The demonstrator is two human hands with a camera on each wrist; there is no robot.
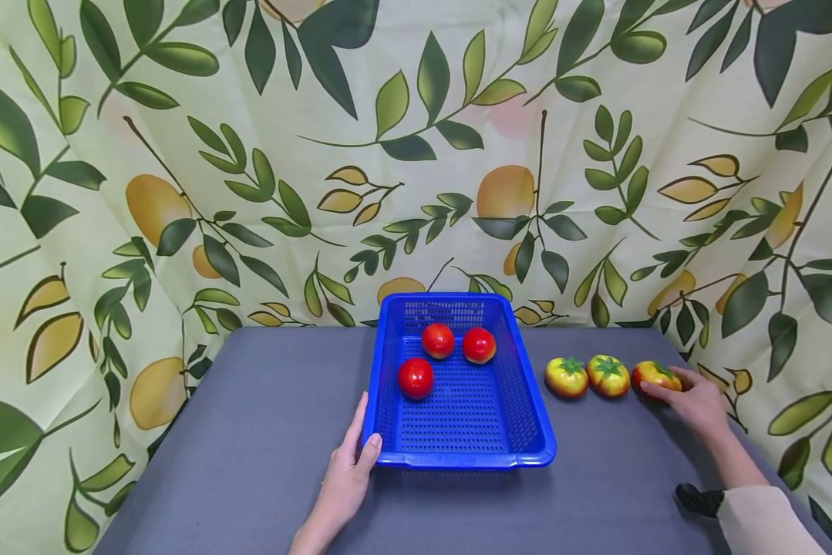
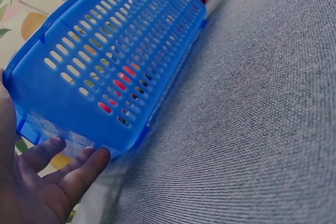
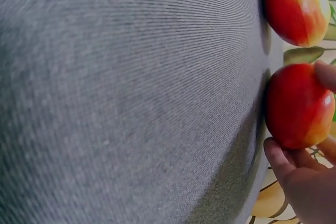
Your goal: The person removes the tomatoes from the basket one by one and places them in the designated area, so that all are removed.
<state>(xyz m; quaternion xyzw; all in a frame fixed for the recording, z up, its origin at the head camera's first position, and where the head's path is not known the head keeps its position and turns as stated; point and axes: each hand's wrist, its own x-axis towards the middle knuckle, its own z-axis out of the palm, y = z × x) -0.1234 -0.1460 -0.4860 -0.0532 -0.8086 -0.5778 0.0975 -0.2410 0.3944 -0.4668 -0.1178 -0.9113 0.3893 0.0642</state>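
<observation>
So there's a blue plastic basket (image 1: 460,460) pretty much in the middle of a grey table (image 1: 263,432), with slotted, holey walls. The left hand (image 1: 344,476) has hold of it at the basket's 8 o'clock corner: thumb over the rim, fingers wrapped on the outside, and the left wrist cam shows those fingers tucked around the end wall.

Inside the basket are three shiny red fruits, none of them touched by a hand. Going by the basket's centre, one red fruit (image 1: 437,341) is at 11 o'clock, a second red ball (image 1: 479,345) is at 1, and a third red one (image 1: 416,378) is over at 9.

Out at the basket's 3 o'clock there's a row of yellow-and-red, tomato-looking things with green tops. The inner tomato (image 1: 566,378) is nearest the basket, the middle tomato (image 1: 608,377) is just beside it, and the outer tomato (image 1: 650,375) is the one the right hand (image 1: 695,405) is grasping, thumb and fingers pinching it on either side. Can't tell if it's touching the table.

That arm's got a cream sleeve (image 1: 769,520) at about 5 o'clock, and a leafy, fruit-print cloth (image 1: 416,177) hangs behind everything at 12.
</observation>
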